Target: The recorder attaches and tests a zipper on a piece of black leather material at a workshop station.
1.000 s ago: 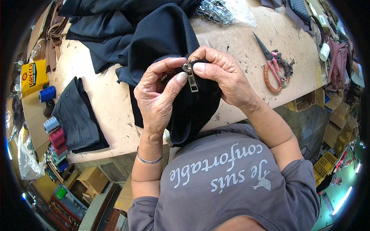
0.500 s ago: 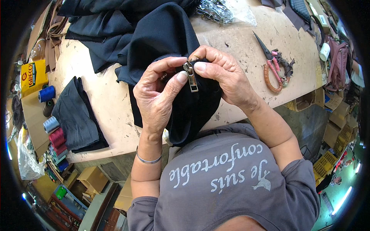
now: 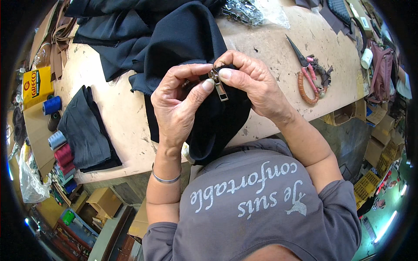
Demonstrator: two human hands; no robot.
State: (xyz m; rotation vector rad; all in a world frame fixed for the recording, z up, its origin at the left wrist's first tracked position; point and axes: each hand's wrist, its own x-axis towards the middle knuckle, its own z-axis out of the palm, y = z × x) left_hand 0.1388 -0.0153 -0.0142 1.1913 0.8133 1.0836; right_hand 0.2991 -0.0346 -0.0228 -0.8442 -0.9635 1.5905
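Note:
At the centre of the head view, a silver zipper slider with a long pull tab [image 3: 222, 91] sits at the edge of black fabric [image 3: 176, 30], which drapes down off the table's front edge. My left hand [image 3: 176, 104] is closed, thumb and fingertips gripping the slider from the left. My right hand [image 3: 254, 87] is closed too, pinching the black fabric at the zipper beside the slider, its thumb touching the slider's top. The fingertips partly hide the zipper. Black-bladed scissors [image 3: 300, 56] with pink and orange wrapped handles lie to the right of my right hand.
The worktable [image 3: 270, 65] also holds a folded black cloth [image 3: 85, 130], thread spools [image 3: 65, 156], a yellow box [image 3: 37, 87], brown straps [image 3: 63, 37] and a clear bag of metal parts [image 3: 244, 11]. Cardboard boxes [image 3: 383, 126] and yellow crates [image 3: 363, 189] stand below at the right.
The fingertips and slider have shifted slightly upward, and the pull tab has swung a little to the right, now more tilted. Both hands keep their grip.

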